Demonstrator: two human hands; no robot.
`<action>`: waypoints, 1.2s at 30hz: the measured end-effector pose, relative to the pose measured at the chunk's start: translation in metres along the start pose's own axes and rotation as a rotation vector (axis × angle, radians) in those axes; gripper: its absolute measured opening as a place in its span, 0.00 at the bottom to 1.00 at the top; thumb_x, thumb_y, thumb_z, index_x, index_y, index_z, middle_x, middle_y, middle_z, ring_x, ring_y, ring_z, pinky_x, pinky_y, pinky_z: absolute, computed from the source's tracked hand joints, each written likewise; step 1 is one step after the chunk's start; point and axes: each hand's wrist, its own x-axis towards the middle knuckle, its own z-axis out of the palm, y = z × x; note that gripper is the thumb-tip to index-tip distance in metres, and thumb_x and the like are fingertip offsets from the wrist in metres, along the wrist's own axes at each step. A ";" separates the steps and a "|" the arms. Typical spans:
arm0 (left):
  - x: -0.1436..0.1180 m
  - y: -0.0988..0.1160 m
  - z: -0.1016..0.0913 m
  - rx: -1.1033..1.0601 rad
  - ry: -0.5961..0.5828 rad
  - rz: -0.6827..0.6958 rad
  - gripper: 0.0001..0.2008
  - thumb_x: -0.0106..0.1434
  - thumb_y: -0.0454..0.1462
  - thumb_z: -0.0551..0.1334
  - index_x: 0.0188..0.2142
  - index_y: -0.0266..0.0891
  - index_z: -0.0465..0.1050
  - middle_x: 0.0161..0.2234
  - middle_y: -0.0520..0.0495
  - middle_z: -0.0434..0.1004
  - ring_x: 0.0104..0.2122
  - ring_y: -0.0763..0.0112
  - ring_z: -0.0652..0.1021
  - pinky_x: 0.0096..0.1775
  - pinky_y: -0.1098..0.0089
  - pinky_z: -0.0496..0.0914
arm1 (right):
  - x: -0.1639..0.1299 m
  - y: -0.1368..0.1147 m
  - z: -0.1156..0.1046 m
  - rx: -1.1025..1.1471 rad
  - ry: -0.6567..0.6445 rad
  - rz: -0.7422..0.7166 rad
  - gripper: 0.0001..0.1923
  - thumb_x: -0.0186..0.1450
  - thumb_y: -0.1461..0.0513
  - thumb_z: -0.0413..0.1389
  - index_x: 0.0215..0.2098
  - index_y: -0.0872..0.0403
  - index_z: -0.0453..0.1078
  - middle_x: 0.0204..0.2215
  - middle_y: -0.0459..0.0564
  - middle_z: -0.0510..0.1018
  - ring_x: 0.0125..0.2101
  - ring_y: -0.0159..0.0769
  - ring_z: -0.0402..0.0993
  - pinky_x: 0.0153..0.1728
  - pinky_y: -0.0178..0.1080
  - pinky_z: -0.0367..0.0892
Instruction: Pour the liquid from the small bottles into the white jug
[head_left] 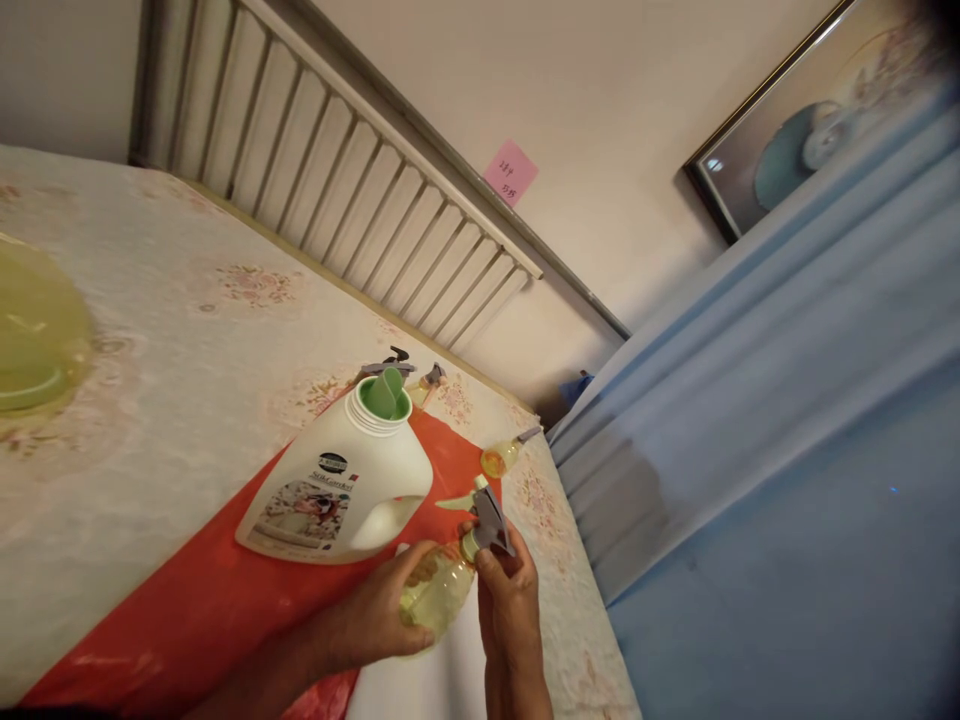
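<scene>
My left hand is wrapped round the clear yellowish body of a spray bottle. At the bottle's neck, the fingers of my right hand close on its grey and pale green spray head. The bottle is tilted, and its head sits at the neck; whether it is screwed tight I cannot tell. Just beyond my left hand, a large white detergent jug stands uncapped, with a green spout showing in its mouth. Under the jug lies a red sheet.
Another spray bottle lies to the right on the flowered tablecloth. More spray heads show behind the jug. A yellow-green translucent basin is at the left edge. A radiator and blue curtain border the table.
</scene>
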 end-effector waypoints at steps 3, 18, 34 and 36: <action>-0.001 0.005 -0.001 0.013 -0.002 0.001 0.40 0.48 0.31 0.65 0.60 0.46 0.56 0.55 0.45 0.71 0.52 0.59 0.74 0.53 0.62 0.71 | 0.001 0.003 0.001 -0.019 0.005 0.007 0.24 0.56 0.59 0.65 0.51 0.52 0.72 0.42 0.52 0.81 0.43 0.43 0.76 0.45 0.42 0.68; 0.000 0.020 -0.005 0.009 0.014 0.003 0.37 0.47 0.31 0.64 0.58 0.44 0.57 0.54 0.45 0.73 0.52 0.57 0.75 0.52 0.61 0.72 | -0.001 0.006 0.000 0.008 -0.005 0.010 0.21 0.58 0.58 0.65 0.49 0.54 0.73 0.41 0.54 0.81 0.43 0.45 0.76 0.48 0.45 0.68; -0.001 0.017 -0.005 0.061 0.007 -0.023 0.39 0.46 0.32 0.65 0.59 0.43 0.57 0.54 0.44 0.72 0.52 0.56 0.74 0.53 0.61 0.70 | 0.008 0.002 0.005 0.028 0.160 -0.032 0.19 0.54 0.61 0.66 0.45 0.53 0.74 0.39 0.49 0.82 0.42 0.41 0.77 0.50 0.47 0.67; -0.001 0.019 -0.006 0.050 0.000 -0.026 0.39 0.47 0.32 0.65 0.59 0.43 0.57 0.55 0.44 0.72 0.53 0.56 0.73 0.54 0.61 0.70 | 0.011 -0.004 0.003 0.031 0.203 -0.033 0.19 0.53 0.60 0.67 0.42 0.53 0.74 0.37 0.49 0.82 0.40 0.39 0.77 0.50 0.46 0.66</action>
